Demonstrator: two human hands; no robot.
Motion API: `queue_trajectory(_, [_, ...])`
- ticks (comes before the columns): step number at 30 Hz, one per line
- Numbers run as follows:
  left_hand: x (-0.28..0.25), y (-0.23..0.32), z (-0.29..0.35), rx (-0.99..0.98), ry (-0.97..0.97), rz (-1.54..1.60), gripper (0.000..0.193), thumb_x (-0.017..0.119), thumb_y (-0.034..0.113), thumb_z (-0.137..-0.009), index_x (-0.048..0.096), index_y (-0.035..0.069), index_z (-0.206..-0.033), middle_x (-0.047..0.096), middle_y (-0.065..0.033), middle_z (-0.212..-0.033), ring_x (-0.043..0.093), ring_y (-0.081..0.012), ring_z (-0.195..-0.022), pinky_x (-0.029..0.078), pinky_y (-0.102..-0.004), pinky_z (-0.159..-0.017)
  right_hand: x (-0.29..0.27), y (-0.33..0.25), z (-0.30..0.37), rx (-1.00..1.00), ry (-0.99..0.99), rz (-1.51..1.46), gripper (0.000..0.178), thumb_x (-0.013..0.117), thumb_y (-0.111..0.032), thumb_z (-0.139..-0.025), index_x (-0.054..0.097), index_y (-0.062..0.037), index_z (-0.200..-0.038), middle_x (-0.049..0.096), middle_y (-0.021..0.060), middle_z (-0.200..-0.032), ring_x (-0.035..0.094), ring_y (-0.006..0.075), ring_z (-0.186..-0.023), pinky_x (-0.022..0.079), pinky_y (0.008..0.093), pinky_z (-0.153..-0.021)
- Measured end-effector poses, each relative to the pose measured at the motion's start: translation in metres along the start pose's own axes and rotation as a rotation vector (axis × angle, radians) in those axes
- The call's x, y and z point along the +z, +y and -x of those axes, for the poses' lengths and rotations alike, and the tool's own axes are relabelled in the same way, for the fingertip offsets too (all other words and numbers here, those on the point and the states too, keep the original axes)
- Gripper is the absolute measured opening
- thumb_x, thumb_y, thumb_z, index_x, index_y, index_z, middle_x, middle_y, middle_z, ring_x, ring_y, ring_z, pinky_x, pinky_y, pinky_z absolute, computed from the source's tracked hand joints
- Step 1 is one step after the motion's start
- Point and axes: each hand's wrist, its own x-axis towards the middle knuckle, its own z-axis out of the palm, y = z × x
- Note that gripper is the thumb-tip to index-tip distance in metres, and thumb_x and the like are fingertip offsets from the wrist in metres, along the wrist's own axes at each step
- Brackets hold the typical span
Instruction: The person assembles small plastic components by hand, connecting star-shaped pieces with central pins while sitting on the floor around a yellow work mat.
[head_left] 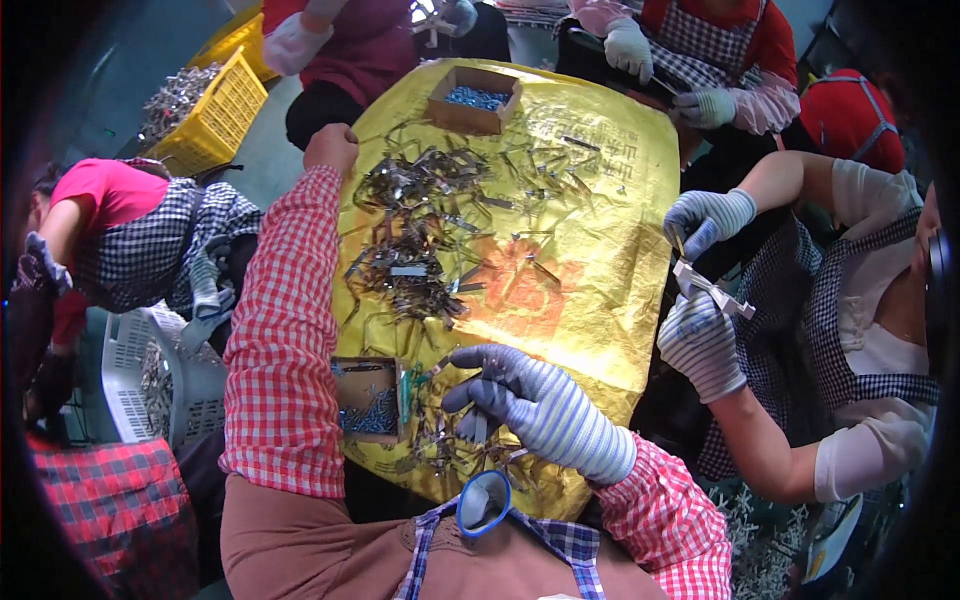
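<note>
My right hand (pixel 530 405), in a striped grey-and-white glove, is above the near part of a yellow sheet (pixel 600 330). Its fingers are spread and bent, with no held thing plainly visible. Below and beside them lie thin metal strips (pixel 435 440). A small cardboard box (pixel 398 425) of bluish screws (pixel 368 410) stands left of these fingers, a green object (pixel 406 388) at its edge. My bare left hand (pixel 332 150) reaches to the sheet's far left edge. Its fingers look curled there; what they hold, if anything, is hidden. Between the hands lies a tangled heap of metal strips (pixel 410 270).
Another cardboard box (pixel 470 118) of blue screws stands at the sheet's far end. On the right, a co-worker's gloved hands (pixel 705 335) hold a white metal part (pixel 712 288). More people sit around the table. A yellow crate (pixel 215 115) and a white basket (pixel 125 375) stand left.
</note>
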Motion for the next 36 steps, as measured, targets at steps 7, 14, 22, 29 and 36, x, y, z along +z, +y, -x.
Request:
queue_trajectory(7, [0.014,-0.002,-0.003,-0.012,-0.080,-0.082,0.019,0.066,0.018,-0.078,0.074,0.012,-0.093,0.071,-0.0146,-0.098,0.067,-0.0329,-0.097,0.052,-0.0426,-0.085,-0.004,-0.005,0.008,0.039,-0.023,-0.136,0.034,0.057,-0.025,-0.100,0.054,0.0004,-0.122,0.070,0.0103,-0.104,0.068,0.0123,-0.078,0.056,0.0242,-0.071])
queue_trajectory(14, [-0.062,-0.014,0.054,0.151,-0.154,0.451,0.029,0.070,0.023,-0.084,0.071,0.003,-0.105,0.072,-0.0106,-0.089,0.068,-0.0170,-0.078,0.054,-0.0306,-0.073,0.001,-0.011,0.013,-0.110,0.146,0.061,0.028,0.066,-0.024,-0.095,0.070,-0.0022,-0.112,0.066,-0.0035,-0.087,0.058,0.0039,-0.080,0.048,0.0214,-0.072])
queue_trajectory(22, [-0.156,0.026,0.278,0.053,-0.512,0.629,0.023,0.070,0.019,-0.085,0.071,0.002,-0.101,0.069,-0.0050,-0.081,0.063,-0.0116,-0.071,0.051,-0.0262,-0.066,0.020,-0.009,0.024,-0.093,0.160,0.227,0.029,0.067,-0.026,-0.094,0.072,-0.0040,-0.113,0.060,-0.0072,-0.080,0.046,-0.0004,-0.067,0.037,0.0178,-0.060])
queue_trajectory(29, [-0.127,0.027,0.352,0.133,-0.280,0.077,0.018,0.070,0.022,-0.079,0.070,0.007,-0.089,0.067,-0.0137,-0.087,0.065,-0.0317,-0.082,0.051,-0.0419,-0.071,0.024,0.006,0.018,-0.026,0.191,0.259,0.028,0.064,-0.028,-0.096,0.072,-0.0068,-0.112,0.052,-0.0090,-0.069,0.037,0.0004,-0.048,0.027,0.0188,-0.045])
queue_trajectory(36, [-0.117,0.033,0.347,0.184,-0.319,0.021,0.016,0.069,0.020,-0.080,0.069,0.006,-0.087,0.063,-0.0132,-0.085,0.065,-0.0320,-0.083,0.051,-0.0442,-0.072,0.022,0.008,0.008,-0.103,0.229,0.415,0.031,0.065,-0.035,-0.095,0.074,-0.0080,-0.108,0.055,-0.0098,-0.069,0.038,-0.0009,-0.052,0.029,0.0181,-0.047])
